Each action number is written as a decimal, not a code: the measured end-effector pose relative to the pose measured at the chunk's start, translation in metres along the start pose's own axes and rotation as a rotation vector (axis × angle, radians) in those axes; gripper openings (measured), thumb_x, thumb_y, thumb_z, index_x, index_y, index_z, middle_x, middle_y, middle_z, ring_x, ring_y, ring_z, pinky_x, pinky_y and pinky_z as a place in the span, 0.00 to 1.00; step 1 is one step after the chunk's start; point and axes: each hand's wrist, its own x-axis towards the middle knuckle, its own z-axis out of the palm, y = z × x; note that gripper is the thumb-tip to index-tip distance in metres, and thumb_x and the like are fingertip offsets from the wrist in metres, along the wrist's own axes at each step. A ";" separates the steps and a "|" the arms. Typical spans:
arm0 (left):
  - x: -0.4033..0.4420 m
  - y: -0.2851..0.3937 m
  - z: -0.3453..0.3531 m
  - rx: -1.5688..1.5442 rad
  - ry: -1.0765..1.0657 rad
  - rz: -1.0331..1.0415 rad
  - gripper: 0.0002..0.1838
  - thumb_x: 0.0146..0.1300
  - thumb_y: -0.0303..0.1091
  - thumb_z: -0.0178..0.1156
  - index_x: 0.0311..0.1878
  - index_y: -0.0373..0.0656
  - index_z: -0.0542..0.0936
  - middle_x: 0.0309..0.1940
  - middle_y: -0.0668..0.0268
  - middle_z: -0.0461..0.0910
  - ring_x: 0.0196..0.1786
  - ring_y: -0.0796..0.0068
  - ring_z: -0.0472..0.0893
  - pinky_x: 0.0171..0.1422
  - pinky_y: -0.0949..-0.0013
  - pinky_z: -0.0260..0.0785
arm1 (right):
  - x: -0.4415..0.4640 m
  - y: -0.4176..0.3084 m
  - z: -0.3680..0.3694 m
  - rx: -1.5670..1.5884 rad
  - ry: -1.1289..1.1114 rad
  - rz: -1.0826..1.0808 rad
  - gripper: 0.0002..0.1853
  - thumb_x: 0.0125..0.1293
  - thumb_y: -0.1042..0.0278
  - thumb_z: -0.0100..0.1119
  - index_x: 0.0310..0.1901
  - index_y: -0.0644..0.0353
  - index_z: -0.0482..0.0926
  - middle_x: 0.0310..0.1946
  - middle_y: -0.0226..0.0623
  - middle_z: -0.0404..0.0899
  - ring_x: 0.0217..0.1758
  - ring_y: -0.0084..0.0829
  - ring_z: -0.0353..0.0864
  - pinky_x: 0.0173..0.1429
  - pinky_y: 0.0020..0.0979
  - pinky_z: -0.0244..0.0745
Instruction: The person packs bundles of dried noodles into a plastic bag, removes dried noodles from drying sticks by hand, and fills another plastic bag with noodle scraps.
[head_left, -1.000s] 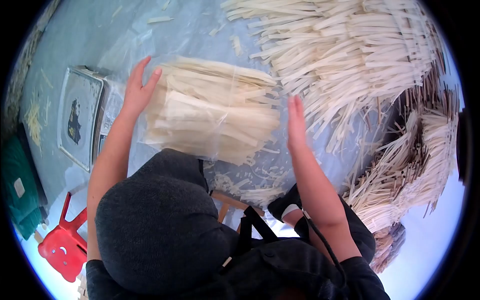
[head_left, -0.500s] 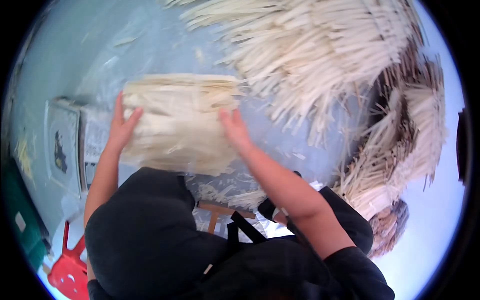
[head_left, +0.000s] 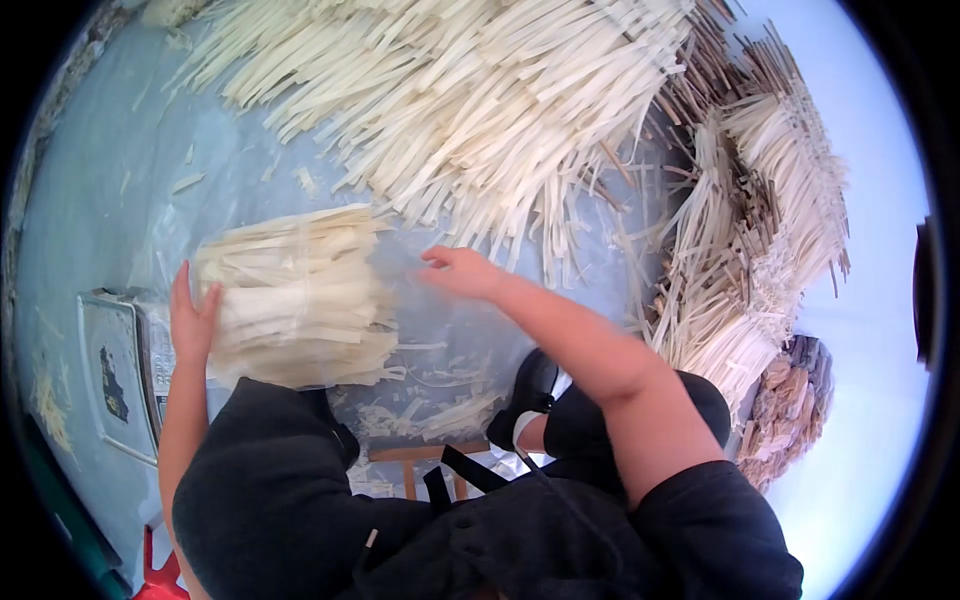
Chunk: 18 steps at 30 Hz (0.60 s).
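Bundle of flat, cream-coloured strips in clear plastic film (head_left: 300, 300): one, lying left of centre on the near part of a grey plastic ground sheet (head_left: 250, 160), just beyond the left knee in dark cloth (head_left: 255, 420); strips run roughly left to right, their uneven ends at the right.

Left hand (head_left: 193, 318): at the bundle's left end, thumb and fingers spread apart, thumb side against the film (a flat touch, not a clamp).

Right hand (head_left: 458, 272): right of the bundle and apart from it, over the sheet; fingers loosely bent and parted (the tips are blurred).

Large spread of loose cream strips (head_left: 450, 100): far side, centre, fanned toward the near side.

Second heap of cream strips with brown, stick-like ends (head_left: 775, 240): right side.

Tan, folded-looking mass in clear film (head_left: 790, 405): near right, at the foot of that heap.

Metal-topped scale with a dark patch on its plate (head_left: 115, 375): left, beside the bundle.

Pale scraps (head_left: 430, 418): near centre, between the legs.

Brown wooden frame (head_left: 415, 453): nearer than the scraps.

Red plastic piece (head_left: 160, 578): near left (partly cut off).
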 end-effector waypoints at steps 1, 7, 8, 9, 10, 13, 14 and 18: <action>-0.003 0.005 -0.008 -0.015 0.069 0.072 0.35 0.68 0.43 0.62 0.73 0.40 0.63 0.69 0.51 0.68 0.72 0.55 0.66 0.75 0.61 0.56 | -0.011 0.008 -0.019 -0.093 -0.069 -0.013 0.31 0.63 0.42 0.59 0.60 0.56 0.77 0.54 0.46 0.82 0.57 0.46 0.81 0.62 0.38 0.74; -0.035 0.069 -0.062 -0.173 0.105 0.083 0.26 0.71 0.40 0.58 0.69 0.39 0.69 0.66 0.55 0.71 0.69 0.62 0.70 0.69 0.63 0.62 | -0.086 0.042 -0.129 -0.579 -0.120 -0.011 0.28 0.62 0.48 0.59 0.59 0.56 0.78 0.51 0.48 0.83 0.56 0.48 0.80 0.61 0.42 0.74; -0.039 0.082 -0.069 -0.212 0.053 0.037 0.25 0.72 0.39 0.57 0.67 0.38 0.71 0.64 0.56 0.74 0.66 0.65 0.73 0.67 0.65 0.65 | -0.102 0.045 -0.145 -0.677 -0.107 0.015 0.28 0.62 0.48 0.58 0.60 0.55 0.78 0.51 0.49 0.82 0.56 0.49 0.80 0.61 0.43 0.74; -0.040 0.091 -0.075 -0.218 0.044 0.077 0.25 0.72 0.39 0.57 0.67 0.38 0.71 0.64 0.56 0.74 0.66 0.65 0.73 0.67 0.65 0.65 | -0.118 0.042 -0.160 -0.690 -0.074 0.033 0.27 0.62 0.49 0.58 0.60 0.54 0.78 0.52 0.49 0.82 0.57 0.49 0.80 0.61 0.43 0.73; -0.037 0.099 -0.081 -0.344 -0.149 0.049 0.23 0.72 0.39 0.57 0.65 0.37 0.73 0.61 0.58 0.77 0.63 0.69 0.75 0.64 0.67 0.66 | -0.137 0.039 -0.171 -0.695 -0.037 0.061 0.27 0.62 0.50 0.58 0.60 0.53 0.78 0.52 0.49 0.82 0.57 0.48 0.80 0.61 0.44 0.73; -0.028 0.181 -0.104 -0.384 -0.429 0.161 0.21 0.72 0.39 0.57 0.61 0.36 0.77 0.54 0.61 0.82 0.56 0.73 0.79 0.60 0.70 0.69 | -0.200 0.039 -0.190 -0.503 0.192 -0.027 0.26 0.62 0.50 0.58 0.60 0.51 0.78 0.50 0.45 0.84 0.55 0.48 0.81 0.60 0.44 0.74; -0.029 0.217 -0.110 -0.319 -0.483 0.227 0.20 0.72 0.39 0.57 0.60 0.35 0.79 0.51 0.62 0.84 0.53 0.75 0.80 0.60 0.70 0.70 | -0.224 0.040 -0.191 -0.414 0.246 -0.041 0.26 0.62 0.49 0.59 0.60 0.51 0.78 0.50 0.44 0.84 0.54 0.47 0.82 0.60 0.43 0.74; -0.040 0.355 -0.115 -0.194 -0.631 0.457 0.19 0.73 0.40 0.56 0.59 0.37 0.79 0.52 0.63 0.83 0.53 0.74 0.80 0.61 0.71 0.69 | -0.315 0.078 -0.165 -0.028 0.449 -0.081 0.28 0.61 0.46 0.61 0.59 0.51 0.79 0.49 0.40 0.85 0.52 0.41 0.83 0.59 0.38 0.75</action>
